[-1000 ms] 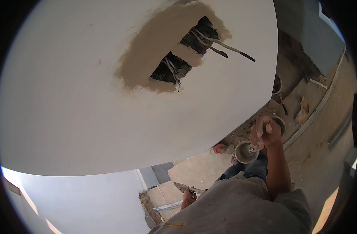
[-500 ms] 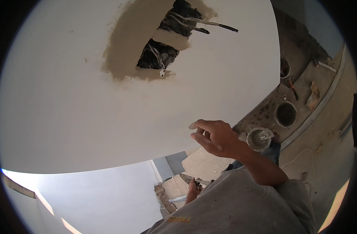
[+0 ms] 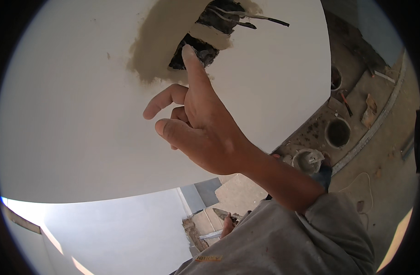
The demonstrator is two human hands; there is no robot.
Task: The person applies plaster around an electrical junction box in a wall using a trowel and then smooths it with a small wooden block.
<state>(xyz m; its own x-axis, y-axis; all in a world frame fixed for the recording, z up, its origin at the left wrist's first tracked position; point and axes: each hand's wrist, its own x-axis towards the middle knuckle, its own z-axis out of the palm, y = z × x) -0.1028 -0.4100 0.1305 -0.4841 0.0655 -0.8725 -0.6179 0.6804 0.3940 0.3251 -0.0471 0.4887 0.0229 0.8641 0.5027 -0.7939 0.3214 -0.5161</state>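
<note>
My right hand (image 3: 205, 119) is raised in front of the white wall (image 3: 81, 123). Its fingers are spread, with one stretched up to the lower rough hole (image 3: 176, 60) and partly covering it. Whether the fingertip touches anything inside cannot be made out. Just above is a second dark hole (image 3: 214, 20), from which several cables (image 3: 265, 18) stick out. Beige plaster (image 3: 150, 55) surrounds both openings. Low down by my shirt, my left hand (image 3: 227, 226) is closed on what looks like a trowel (image 3: 221, 213), its pointed blade showing; the shirt hides part of that hand.
On the floor at the right stand a bucket (image 3: 296, 161) with a pale tool in it, a second bucket (image 3: 327, 134) and a third (image 3: 334, 87). An orange and black tool (image 3: 346, 104) lies near them. A thin cord (image 3: 371, 188) trails across the floor.
My right hand has moved up and left, from the lower wall to the lower hole, and one finger has straightened. By my left hand, the trowel's blade has come into sight.
</note>
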